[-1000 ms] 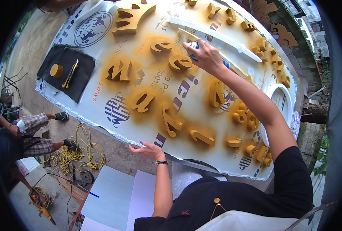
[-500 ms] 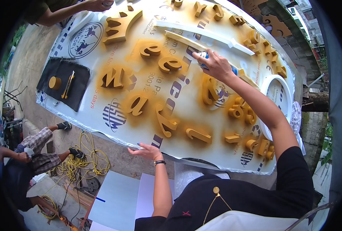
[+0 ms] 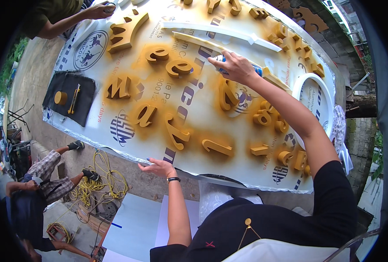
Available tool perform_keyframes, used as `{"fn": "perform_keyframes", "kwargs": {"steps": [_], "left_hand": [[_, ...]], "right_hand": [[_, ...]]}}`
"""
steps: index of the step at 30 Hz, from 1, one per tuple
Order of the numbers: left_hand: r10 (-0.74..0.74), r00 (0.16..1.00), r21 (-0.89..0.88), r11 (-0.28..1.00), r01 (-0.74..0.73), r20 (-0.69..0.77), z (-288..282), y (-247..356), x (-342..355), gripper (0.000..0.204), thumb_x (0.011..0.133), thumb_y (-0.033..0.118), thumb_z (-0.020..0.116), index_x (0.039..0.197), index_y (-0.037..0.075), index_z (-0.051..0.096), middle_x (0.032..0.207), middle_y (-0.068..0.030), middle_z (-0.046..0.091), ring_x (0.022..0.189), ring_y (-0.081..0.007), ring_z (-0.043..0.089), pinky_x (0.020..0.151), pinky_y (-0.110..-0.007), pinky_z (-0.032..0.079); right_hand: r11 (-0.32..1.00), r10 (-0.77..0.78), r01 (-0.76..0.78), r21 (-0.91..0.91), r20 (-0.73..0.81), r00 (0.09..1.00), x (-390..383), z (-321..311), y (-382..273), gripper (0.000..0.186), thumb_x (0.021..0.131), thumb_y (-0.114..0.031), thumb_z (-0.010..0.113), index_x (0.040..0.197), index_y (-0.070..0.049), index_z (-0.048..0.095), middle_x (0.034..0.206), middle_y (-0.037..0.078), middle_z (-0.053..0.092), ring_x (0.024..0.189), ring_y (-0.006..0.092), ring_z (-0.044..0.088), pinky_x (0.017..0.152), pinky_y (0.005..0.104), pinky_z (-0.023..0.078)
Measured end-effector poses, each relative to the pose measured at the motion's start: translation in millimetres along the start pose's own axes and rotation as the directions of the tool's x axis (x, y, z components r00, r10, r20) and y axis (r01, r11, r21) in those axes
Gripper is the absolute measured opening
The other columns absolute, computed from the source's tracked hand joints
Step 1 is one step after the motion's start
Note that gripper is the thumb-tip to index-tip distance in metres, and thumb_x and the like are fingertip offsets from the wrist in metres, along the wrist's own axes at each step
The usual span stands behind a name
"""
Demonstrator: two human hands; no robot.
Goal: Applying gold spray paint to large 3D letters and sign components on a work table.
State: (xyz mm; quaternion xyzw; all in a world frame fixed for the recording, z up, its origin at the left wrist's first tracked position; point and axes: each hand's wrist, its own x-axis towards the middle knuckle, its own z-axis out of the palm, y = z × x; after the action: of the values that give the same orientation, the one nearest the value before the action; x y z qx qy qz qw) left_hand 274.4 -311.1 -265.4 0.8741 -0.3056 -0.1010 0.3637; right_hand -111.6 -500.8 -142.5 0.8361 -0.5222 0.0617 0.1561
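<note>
Spray can (image 3: 257, 70): above the table's (image 3: 242, 174) far middle; probably light, stiff, slick; best gripped around its body.
Right hand (image 3: 236, 69): wrapped around the can.
Left hand (image 3: 160, 167): empty, fingers loosely spread, by the table's near edge.
Gold letters (image 3: 218, 148): scattered left and right; likely stiff, smudging if wet.

Right hand (image 3: 236, 68) holding spray can (image 3: 257, 70), golden letters (image 3: 220, 148)

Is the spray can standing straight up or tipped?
Tipped. The spray can lies slantwise in the right hand, one end showing on each side.
</note>
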Motion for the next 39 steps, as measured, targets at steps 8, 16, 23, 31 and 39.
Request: {"fn": "perform_keyframes", "kwargs": {"steps": [8,16,23,31,39], "left_hand": [[0.009,1.0,-0.076,0.997,-0.009,0.003,3,-4,-1,0.064,0.094,0.048,0.037,0.136,0.002,0.024,0.131,-0.0301,0.037,0.11,-0.0457,0.049,0.085,-0.054,0.045],[0.008,1.0,-0.012,1.0,-0.008,-0.001,2,3,-4,0.063,0.095,0.048,0.035,0.137,0.004,0.023,0.135,-0.029,0.037,0.106,-0.0445,0.054,0.082,-0.054,0.048],[-0.01,1.0,-0.013,1.0,0.01,0.009,2,-3,-2,0.061,0.095,0.047,0.036,0.138,0.005,0.023,0.135,-0.0284,0.037,0.105,-0.0448,0.055,0.08,-0.053,0.049],[-0.053,0.998,-0.032,0.998,0.055,0.043,0,9,-6,0.06,0.095,0.046,0.036,0.138,0.007,0.022,0.135,-0.0281,0.037,0.103,-0.0448,0.056,0.078,-0.053,0.05],[0.013,1.0,-0.017,1.0,-0.013,0.003,2,0,-2,0.061,0.095,0.047,0.036,0.135,0.003,0.023,0.13,-0.0296,0.038,0.102,-0.0457,0.054,0.078,-0.054,0.049]], "right_hand": [[0.997,0.078,-0.079,0.007,0.072,0.994,11,14,-5,0.062,0.074,-0.023,0.068,0.13,-0.038,0.046,0.098,0.011,0.052,0.079,0.0263,0.063,0.052,0.0343,0.054],[0.996,0.093,-0.092,-0.011,0.073,0.993,-20,-5,1,0.063,0.074,-0.026,0.072,0.13,-0.038,0.046,0.099,0.011,0.052,0.077,0.0247,0.062,0.051,0.0339,0.053],[0.995,0.097,-0.099,0.035,0.046,0.994,-30,-10,7,0.062,0.074,-0.024,0.071,0.129,-0.037,0.046,0.097,0.011,0.052,0.075,0.0251,0.062,0.05,0.0332,0.052],[0.991,0.125,-0.127,0.026,0.072,0.989,-40,-10,11,0.058,0.074,-0.023,0.069,0.127,-0.036,0.048,0.096,0.012,0.052,0.075,0.0249,0.062,0.048,0.0339,0.052],[0.988,0.155,-0.152,-0.034,0.12,0.98,-56,-21,17,0.062,0.073,-0.027,0.071,0.129,-0.036,0.047,0.101,0.012,0.053,0.079,0.0244,0.063,0.052,0.0332,0.051]]}}
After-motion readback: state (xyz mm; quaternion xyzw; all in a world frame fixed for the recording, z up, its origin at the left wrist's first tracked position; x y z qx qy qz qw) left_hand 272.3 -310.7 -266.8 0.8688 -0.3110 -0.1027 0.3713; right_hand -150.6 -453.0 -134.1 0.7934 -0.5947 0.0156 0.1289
